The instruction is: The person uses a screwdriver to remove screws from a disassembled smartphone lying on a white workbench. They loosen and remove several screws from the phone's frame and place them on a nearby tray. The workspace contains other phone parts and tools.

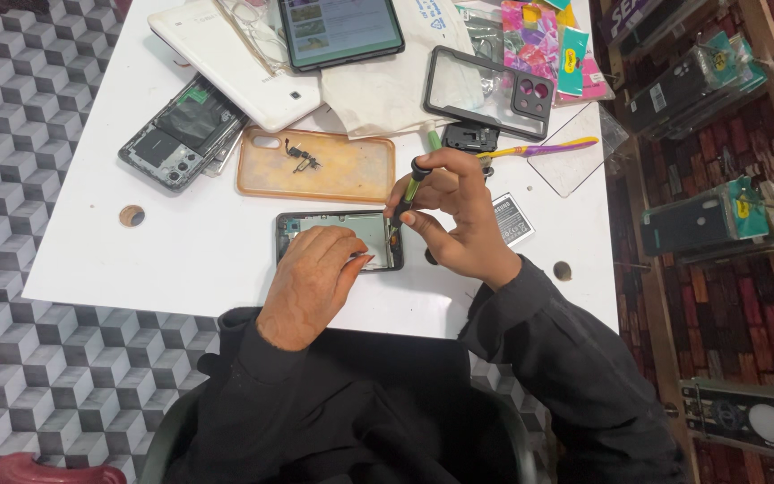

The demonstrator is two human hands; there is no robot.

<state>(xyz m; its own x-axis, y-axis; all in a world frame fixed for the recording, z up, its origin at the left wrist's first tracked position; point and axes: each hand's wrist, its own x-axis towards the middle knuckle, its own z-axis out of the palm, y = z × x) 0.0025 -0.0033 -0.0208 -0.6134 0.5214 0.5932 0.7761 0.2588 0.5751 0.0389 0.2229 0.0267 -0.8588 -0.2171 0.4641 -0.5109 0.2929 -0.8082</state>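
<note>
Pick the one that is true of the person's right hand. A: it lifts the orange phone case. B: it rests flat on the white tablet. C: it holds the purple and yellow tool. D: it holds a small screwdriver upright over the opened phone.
D: the right hand pinches a small screwdriver with its tip down at the opened phone, which the left hand steadies.

The opened phone (pixel 340 240) lies on the table (pixel 181 260), the soft case (pixel 315 165) just behind it.

Bright, even light falls from above; the white table (pixel 181 251) glares slightly, shadows stay soft and short, focus is sharp, and edges at 3 o'clock bend a little.
</note>
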